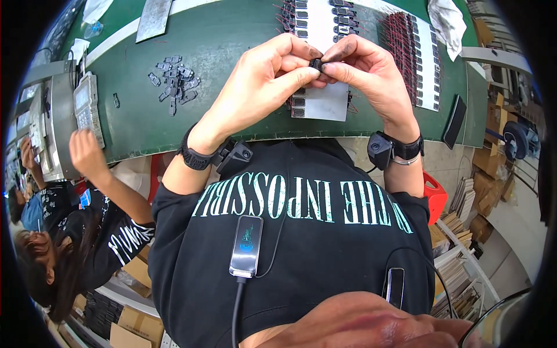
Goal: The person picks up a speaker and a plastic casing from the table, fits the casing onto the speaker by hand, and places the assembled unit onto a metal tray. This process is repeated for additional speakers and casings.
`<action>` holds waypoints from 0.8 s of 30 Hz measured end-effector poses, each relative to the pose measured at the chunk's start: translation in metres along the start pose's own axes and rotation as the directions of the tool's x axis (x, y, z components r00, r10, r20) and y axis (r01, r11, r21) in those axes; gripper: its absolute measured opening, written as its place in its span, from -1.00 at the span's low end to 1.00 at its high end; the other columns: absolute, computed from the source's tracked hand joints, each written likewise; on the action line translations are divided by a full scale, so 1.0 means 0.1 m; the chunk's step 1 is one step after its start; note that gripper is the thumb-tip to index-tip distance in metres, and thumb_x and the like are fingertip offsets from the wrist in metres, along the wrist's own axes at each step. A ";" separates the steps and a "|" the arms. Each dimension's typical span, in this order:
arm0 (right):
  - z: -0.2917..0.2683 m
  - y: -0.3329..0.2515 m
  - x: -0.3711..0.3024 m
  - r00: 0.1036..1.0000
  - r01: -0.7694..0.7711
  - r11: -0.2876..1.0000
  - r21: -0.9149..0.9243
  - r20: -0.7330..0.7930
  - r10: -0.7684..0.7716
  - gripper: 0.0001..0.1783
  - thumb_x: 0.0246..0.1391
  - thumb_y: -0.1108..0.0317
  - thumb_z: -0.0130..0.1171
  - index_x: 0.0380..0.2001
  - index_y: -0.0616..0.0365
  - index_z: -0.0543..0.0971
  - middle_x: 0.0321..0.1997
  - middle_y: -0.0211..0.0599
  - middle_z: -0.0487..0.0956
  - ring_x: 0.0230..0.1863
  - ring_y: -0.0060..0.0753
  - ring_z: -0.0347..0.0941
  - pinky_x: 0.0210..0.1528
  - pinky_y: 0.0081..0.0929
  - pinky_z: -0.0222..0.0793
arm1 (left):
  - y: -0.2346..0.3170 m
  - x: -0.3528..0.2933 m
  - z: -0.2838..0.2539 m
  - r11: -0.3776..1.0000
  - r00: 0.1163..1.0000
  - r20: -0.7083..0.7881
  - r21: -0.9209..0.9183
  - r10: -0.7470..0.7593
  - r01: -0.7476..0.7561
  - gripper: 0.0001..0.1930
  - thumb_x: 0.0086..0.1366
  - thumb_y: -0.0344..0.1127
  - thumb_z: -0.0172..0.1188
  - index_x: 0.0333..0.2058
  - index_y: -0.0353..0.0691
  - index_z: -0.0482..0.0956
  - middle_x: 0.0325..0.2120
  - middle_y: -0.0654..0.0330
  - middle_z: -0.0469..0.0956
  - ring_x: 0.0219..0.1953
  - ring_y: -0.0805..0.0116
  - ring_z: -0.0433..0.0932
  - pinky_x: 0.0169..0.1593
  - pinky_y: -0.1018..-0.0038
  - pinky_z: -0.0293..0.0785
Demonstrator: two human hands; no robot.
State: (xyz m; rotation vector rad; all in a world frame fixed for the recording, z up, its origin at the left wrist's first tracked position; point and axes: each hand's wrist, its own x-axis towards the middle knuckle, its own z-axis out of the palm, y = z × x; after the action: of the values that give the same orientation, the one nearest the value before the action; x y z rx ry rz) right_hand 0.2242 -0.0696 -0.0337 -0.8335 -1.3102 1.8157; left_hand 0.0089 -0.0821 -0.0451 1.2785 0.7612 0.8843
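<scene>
Both my hands meet over the green table, pinching one small black part (316, 64) between thumbs and fingertips. My left hand (261, 75) grips it from the left, my right hand (371, 72) from the right; the fingers cover most of it. Dark smudges mark the fingertips. Beneath them lies a white board (319, 109), lined along both sides with small black rectangular modules (301, 24) that have thin red wires. Left of my hands a loose pile of similar black parts (177, 81) is spread on the table, with a single part (116, 100) apart from it.
A second white board (428, 69) carries rows of modules and dense red wires at right. Nearby are a dark flat slab (454, 122) and a crumpled white bag (447, 26). A metal plate (153, 20) lies far left. A co-worker's hand (87, 153) is near a grey device (87, 107).
</scene>
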 end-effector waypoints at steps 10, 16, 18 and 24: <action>0.01 -0.02 -0.04 0.997 0.045 0.995 -0.094 -0.051 -0.050 -0.88 0.16 0.54 0.21 -0.23 0.32 0.55 -0.20 -0.30 0.59 -0.21 -0.54 0.56 -0.07 -0.58 0.53 | -0.01 0.00 0.01 0.997 1.000 -0.006 -0.077 -0.019 0.019 -0.81 0.36 -0.50 0.11 -0.09 -0.43 0.43 -0.29 0.06 0.66 -0.16 0.40 0.65 -0.07 0.53 0.58; -0.02 0.01 -0.06 0.994 0.088 0.987 -0.137 -0.046 -0.095 -0.87 0.18 0.53 0.19 -0.21 0.35 0.54 -0.20 -0.27 0.60 -0.21 -0.51 0.57 -0.07 -0.57 0.55 | -0.01 0.01 0.03 0.993 1.000 0.005 -0.112 -0.023 0.024 -0.81 0.37 -0.50 0.10 -0.09 -0.44 0.42 -0.29 0.05 0.66 -0.16 0.39 0.65 -0.05 0.52 0.59; -0.01 0.01 -0.07 0.994 0.101 0.985 -0.142 -0.034 -0.107 -0.86 0.18 0.53 0.18 -0.20 0.35 0.54 -0.21 -0.28 0.60 -0.19 -0.51 0.57 -0.07 -0.56 0.55 | -0.01 0.00 0.02 0.993 1.000 0.012 -0.118 -0.028 0.029 -0.81 0.37 -0.50 0.10 -0.09 -0.45 0.42 -0.28 0.05 0.66 -0.16 0.39 0.65 -0.05 0.52 0.59; 0.06 0.00 -0.09 0.983 0.125 0.943 -0.308 -0.091 -0.160 -0.85 0.18 0.52 0.18 -0.20 0.35 0.54 -0.23 -0.31 0.61 -0.17 -0.54 0.57 -0.08 -0.59 0.54 | -0.07 0.01 0.02 0.999 1.000 -0.024 -0.032 -0.007 0.006 -0.81 0.38 -0.49 0.08 -0.09 -0.46 0.42 -0.27 0.04 0.65 -0.17 0.40 0.66 -0.04 0.53 0.59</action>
State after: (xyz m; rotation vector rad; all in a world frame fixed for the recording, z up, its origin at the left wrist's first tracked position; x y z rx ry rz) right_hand 0.2241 -0.0799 -0.0317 -0.9617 -1.5539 1.4536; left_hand 0.0119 -0.0828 -0.0520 1.2383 0.7664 0.9046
